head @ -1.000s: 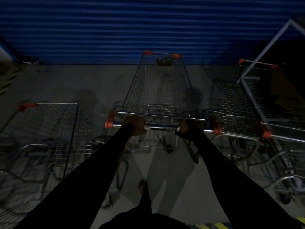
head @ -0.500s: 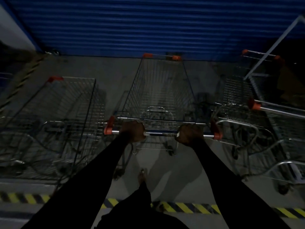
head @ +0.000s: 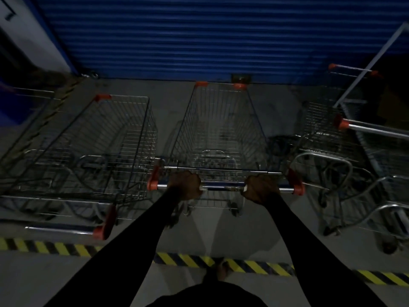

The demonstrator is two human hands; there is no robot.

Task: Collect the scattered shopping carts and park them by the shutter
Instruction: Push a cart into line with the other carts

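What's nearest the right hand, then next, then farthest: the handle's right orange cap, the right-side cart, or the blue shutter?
1. Right orange cap, just beside the right hand.
2. Right-side cart, farther right.
3. Blue shutter, straight ahead.

Close-fitting black long sleeves (head: pixel 141 238) both arms, reaching wrists; dark garment (head: pixel 205 295) at torso

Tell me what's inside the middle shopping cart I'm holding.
The middle shopping cart holds no visible goods, only wire mesh with grey floor showing through. The left hand, right hand and handle cover part of its near end, and dim light hides detail.
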